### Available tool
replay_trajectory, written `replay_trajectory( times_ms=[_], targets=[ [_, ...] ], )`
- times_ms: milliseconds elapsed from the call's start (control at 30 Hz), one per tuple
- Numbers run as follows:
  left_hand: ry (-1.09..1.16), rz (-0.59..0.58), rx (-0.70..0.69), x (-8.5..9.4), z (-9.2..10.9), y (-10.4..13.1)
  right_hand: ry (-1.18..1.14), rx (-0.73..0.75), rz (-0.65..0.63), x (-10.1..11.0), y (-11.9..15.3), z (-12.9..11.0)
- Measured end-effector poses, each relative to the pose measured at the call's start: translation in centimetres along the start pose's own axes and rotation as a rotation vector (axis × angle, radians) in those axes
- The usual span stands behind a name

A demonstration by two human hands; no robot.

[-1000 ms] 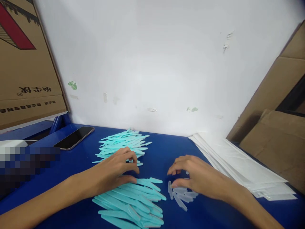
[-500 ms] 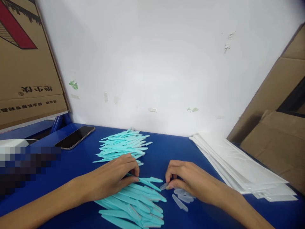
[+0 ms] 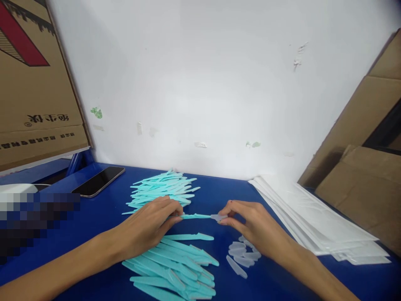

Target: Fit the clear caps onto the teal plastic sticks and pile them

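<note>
My left hand [image 3: 150, 225] pinches a turquoise eyebrow razor [image 3: 197, 216] by its handle, blade end pointing right. Between the thumb and fingers of my right hand [image 3: 253, 219] is a small translucent blade cap [image 3: 216, 217], its open end meeting the razor's tip; how far it is slid on cannot be made out. Below my left hand lies a pile of uncapped razors [image 3: 180, 263], partly hidden by that hand. Several loose caps [image 3: 241, 255] lie on the table just below my right hand. A second pile of turquoise razors [image 3: 161, 188] sits behind my left hand.
On the blue table [image 3: 213, 194], a smartphone [image 3: 98, 182] rests at the left and a stack of white plastic bags [image 3: 313, 217] at the right. Cardboard boxes flank both sides, one [image 3: 37, 92] left, another [image 3: 360, 188] right. A white wall [image 3: 200, 83] stands behind.
My left hand has lifted a razor off the near pile. My right hand has raised a cap from the loose ones and brought it to the razor's tip.
</note>
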State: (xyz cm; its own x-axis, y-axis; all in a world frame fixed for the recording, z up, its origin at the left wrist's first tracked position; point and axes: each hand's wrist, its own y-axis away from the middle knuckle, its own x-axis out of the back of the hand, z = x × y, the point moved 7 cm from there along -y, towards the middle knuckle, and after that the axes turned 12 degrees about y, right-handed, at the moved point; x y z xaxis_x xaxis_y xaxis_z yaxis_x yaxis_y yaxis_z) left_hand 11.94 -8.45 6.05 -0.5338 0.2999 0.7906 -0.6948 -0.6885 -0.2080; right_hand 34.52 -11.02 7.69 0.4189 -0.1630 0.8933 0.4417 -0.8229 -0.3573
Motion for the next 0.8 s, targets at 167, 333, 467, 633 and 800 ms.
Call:
replay_trajectory(
  times_ms=[167,333,467,633,800],
  targets=[
    [-0.007,0.018,-0.038,0.1,0.2,0.0,-0.036,-0.027,0.136,0.9,-0.1,-0.1],
    [-0.003,0.019,-0.058,0.2,0.6,0.1,-0.011,0.046,0.154,0.6,-0.1,-1.3],
    [0.006,0.045,-0.136,-0.1,1.5,0.2,-0.043,0.12,0.186,-0.2,0.3,-2.3],
    [0.013,0.115,-0.276,-0.7,2.7,0.6,-0.085,0.224,0.277,-0.7,1.0,-3.5],
    [-0.086,0.181,-0.349,-0.4,3.1,0.6,-0.03,0.216,0.303,-0.5,1.0,-3.9]
  ],
)
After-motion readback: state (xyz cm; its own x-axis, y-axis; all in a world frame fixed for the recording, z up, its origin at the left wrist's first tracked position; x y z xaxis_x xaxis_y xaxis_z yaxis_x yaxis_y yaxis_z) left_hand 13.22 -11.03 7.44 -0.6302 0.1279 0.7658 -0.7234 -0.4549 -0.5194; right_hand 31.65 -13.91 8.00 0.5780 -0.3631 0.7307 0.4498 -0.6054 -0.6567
